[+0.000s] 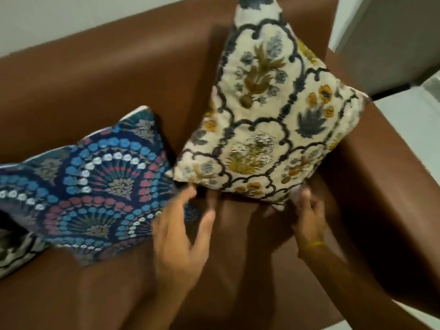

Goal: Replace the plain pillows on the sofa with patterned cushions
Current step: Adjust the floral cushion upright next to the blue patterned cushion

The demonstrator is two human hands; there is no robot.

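A cream floral cushion (269,120) with dark blue scallop lines stands tilted in the right corner of the brown leather sofa (119,79), leaning on the backrest and armrest. To its left, a dark blue cushion (95,186) with blue, white and pink fan motifs lies against the backrest. My left hand (181,234) is spread open, fingertips at the cream cushion's lower left corner and partly over the blue cushion's edge. My right hand (309,217) has its fingers curled on the cream cushion's lower right corner. The hands are motion-blurred.
A third cushion (14,253) with a black and white pattern shows at the far left edge, under the blue one. The sofa's right armrest (381,186) rises beside my right hand. A white wall (71,17) is behind the sofa, and light floor (416,120) lies to the right.
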